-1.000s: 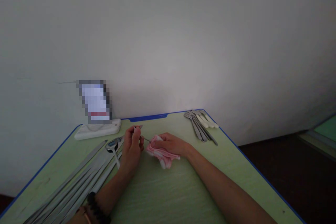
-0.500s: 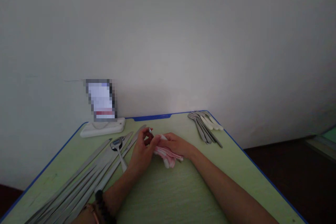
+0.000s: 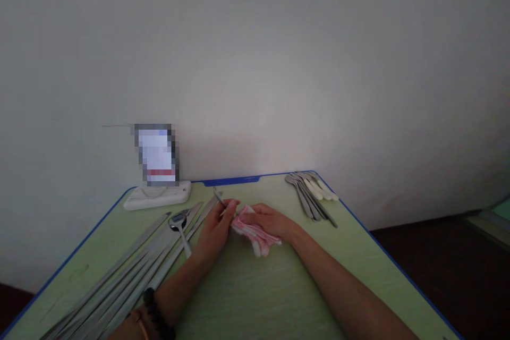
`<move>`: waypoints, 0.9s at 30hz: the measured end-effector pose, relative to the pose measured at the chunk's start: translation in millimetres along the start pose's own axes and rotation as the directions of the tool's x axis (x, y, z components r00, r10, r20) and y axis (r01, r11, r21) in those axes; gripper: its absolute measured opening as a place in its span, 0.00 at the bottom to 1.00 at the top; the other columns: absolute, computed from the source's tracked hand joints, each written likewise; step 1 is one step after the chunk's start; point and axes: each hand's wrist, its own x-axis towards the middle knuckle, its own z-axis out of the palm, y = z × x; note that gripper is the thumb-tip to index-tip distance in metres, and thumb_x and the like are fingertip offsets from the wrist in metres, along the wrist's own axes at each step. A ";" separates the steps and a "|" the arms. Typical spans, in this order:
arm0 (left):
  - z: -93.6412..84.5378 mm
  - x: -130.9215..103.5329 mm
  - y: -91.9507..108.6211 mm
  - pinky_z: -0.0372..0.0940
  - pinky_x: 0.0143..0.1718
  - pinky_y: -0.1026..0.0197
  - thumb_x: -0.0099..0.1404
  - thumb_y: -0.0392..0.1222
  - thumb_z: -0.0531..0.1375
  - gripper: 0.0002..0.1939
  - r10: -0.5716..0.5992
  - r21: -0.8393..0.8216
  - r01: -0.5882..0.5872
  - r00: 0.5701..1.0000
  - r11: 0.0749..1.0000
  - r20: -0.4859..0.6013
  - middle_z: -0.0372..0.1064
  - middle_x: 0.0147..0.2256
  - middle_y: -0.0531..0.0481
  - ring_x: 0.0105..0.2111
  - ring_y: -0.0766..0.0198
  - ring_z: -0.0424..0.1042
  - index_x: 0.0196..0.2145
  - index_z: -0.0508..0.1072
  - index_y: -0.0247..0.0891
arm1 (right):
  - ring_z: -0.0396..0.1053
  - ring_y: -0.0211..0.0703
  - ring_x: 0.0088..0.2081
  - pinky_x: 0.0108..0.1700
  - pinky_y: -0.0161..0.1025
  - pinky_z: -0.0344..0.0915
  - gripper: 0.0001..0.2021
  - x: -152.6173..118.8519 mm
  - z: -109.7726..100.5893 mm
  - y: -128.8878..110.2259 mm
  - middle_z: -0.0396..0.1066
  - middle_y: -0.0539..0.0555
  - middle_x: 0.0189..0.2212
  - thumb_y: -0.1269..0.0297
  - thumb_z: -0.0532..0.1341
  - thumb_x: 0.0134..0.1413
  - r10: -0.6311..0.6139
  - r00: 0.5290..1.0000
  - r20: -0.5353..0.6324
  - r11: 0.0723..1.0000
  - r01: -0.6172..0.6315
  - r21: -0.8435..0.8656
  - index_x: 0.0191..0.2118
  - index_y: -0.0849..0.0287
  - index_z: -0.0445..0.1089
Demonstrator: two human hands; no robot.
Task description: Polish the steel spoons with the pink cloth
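My left hand [image 3: 217, 226] is closed around a thin metal utensil [image 3: 219, 196], whose tip sticks out up and to the left; which kind it is I cannot tell. Beside it, my right hand [image 3: 269, 219] grips a pink and white cloth [image 3: 257, 236], pressed against the utensil's other end. The cloth's lower folds hang over the table. Left of my left hand lies a spoon [image 3: 183, 236] on top of several long metal knives [image 3: 139, 263].
A pile of metal spoons [image 3: 306, 199] and some white-handled utensils [image 3: 321, 188] lie at the table's back right. At the back left, a blurred screen [image 3: 156, 154] stands on a white base [image 3: 157, 196]. A pale wall [image 3: 255, 64] rises behind the blue-edged green table [image 3: 255, 303].
The utensil in my left hand now shows more of its length, pointing up-left. My right hand and the cloth have shifted slightly. The view has moved a little.
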 end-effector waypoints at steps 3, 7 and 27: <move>1.0 -0.4 -3.0 0.57 0.22 0.68 0.55 0.57 0.58 0.19 0.042 0.022 -0.041 0.999 0.999 -0.018 0.65 0.24 0.54 0.24 0.68 0.63 0.30 0.71 0.36 | 0.59 0.29 0.19 0.22 0.29 0.54 0.17 0.5 0.9 0.0 0.65 0.44 0.18 0.53 0.66 0.38 0.005 1.000 -0.009 1.000 -0.005 0.010 0.25 0.63 0.66; -0.1 1.9 0.1 0.46 0.16 0.70 0.54 0.59 0.58 0.20 0.011 -0.117 -0.029 0.987 0.993 -0.159 0.51 0.16 0.61 0.15 0.74 0.50 0.27 0.68 0.36 | 0.59 0.29 0.19 0.22 0.29 0.53 0.15 -0.3 2.9 -0.6 0.65 0.45 0.18 0.54 0.64 0.42 0.017 1.000 -0.008 0.999 -0.017 -0.034 0.26 0.63 0.67; 1.5 -2.3 7.1 0.48 0.16 0.68 0.49 0.59 0.61 0.21 0.052 0.037 -0.049 0.996 0.998 -0.070 0.58 0.14 0.58 0.15 0.71 0.54 0.23 0.72 0.35 | 0.57 0.29 0.19 0.22 0.30 0.50 0.15 0.1 2.8 -0.6 0.64 0.44 0.18 0.54 0.64 0.41 -0.012 0.999 -0.035 0.999 0.010 -0.050 0.24 0.63 0.66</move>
